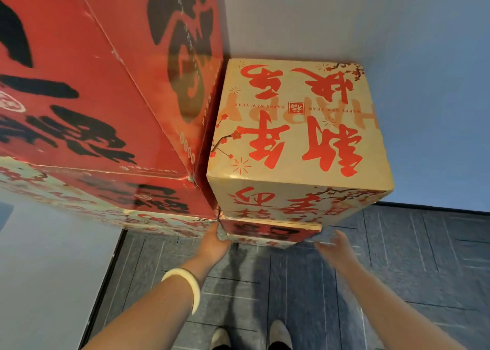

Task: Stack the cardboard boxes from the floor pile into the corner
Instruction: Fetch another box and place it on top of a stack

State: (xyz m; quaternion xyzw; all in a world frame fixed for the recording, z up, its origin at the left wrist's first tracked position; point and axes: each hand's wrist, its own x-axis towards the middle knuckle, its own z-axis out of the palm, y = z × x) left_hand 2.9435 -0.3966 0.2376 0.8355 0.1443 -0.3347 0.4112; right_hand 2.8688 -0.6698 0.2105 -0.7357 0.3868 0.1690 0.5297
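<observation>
The tan cardboard box with red calligraphy [297, 127] tops a stack in the wall corner. Under it lies a red cardboard box [270, 229], and left of it a taller red box with black lettering [92, 84]. Below it, the left hand [216, 239] touches the stack's corner; its fingers are hidden, so its grip cannot be told. The right hand [335, 246] is spread, empty and blurred.

Two stacks of boxes stand side by side in the corner, with a wall [397, 58] behind them and to their right. The left stack's large box [92, 84] rises above the right stack's top box [297, 121], which sits on a second box [270, 229]. The left hand [214, 241] touches that second box's left corner, at the gap between the stacks. The right hand [336, 246] is just right of the same box. Shoes [220, 336] stand on the floor [397, 270] in front of the stacks.
</observation>
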